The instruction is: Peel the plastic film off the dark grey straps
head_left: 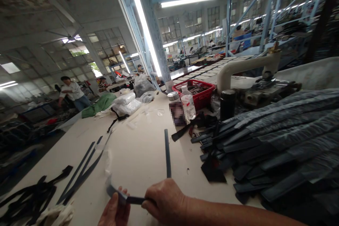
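My left hand (114,212) and my right hand (164,201) are at the bottom edge, both pinched on a short dark strap piece (134,200) held between them. A long dark strap (167,153) runs up from my right hand across the pale table (140,148). A large heap of dark blue strap pieces (278,144) lies just right of my right hand.
Several long dark strips (82,171) and a black tangle (29,197) lie at the left. A jar (175,111), water bottle (188,104), red basket (197,91), black cylinder (227,104) and sewing machine (254,77) stand behind. A person (72,93) works far left.
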Demonstrator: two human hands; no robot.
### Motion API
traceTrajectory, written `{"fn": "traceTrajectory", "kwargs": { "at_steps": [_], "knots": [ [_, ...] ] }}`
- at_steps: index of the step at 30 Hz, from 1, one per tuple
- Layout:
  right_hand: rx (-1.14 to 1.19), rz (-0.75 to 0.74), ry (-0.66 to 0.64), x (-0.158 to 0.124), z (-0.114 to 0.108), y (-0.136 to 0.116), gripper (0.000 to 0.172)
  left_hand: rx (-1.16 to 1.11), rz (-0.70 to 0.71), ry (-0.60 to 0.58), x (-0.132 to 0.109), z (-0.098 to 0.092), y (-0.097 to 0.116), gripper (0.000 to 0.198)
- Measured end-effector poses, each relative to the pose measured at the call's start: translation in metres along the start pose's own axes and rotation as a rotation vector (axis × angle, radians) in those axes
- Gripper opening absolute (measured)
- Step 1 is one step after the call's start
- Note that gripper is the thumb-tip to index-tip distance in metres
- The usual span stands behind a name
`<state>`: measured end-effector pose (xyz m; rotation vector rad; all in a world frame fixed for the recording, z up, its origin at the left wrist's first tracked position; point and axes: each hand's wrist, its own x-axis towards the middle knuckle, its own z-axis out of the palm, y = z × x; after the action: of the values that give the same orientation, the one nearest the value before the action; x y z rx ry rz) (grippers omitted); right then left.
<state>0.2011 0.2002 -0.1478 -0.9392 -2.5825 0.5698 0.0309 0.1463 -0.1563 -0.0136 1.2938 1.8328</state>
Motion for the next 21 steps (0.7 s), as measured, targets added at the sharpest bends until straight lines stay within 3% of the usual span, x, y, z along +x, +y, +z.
{"fn": "traceTrajectory", "kwargs": {
  "at_steps": [3,9,15,18,21],
  "knots": [
    [-0.027,0.009,-0.031,0.001,-0.002,-0.004,0.028,-0.033,-0.029,0.036,0.008,-0.007,0.003,0.017],
    [-0.036,-0.003,0.012,0.003,-0.003,-0.004,0.028,0.053,-0.135,-0.068,-0.004,0.004,-0.020,0.017],
    [-0.001,-0.020,0.074,0.003,0.007,0.003,0.025,-0.019,0.021,0.001,-0.001,0.005,-0.007,0.018],
    [0.002,-0.010,0.093,0.004,0.011,0.003,0.028,-0.049,0.004,-0.138,-0.007,0.005,-0.017,0.013],
    [0.016,-0.016,0.112,0.006,0.008,0.003,0.032,-0.039,-0.007,-0.307,-0.011,0.010,-0.028,0.031]
  ]
}}
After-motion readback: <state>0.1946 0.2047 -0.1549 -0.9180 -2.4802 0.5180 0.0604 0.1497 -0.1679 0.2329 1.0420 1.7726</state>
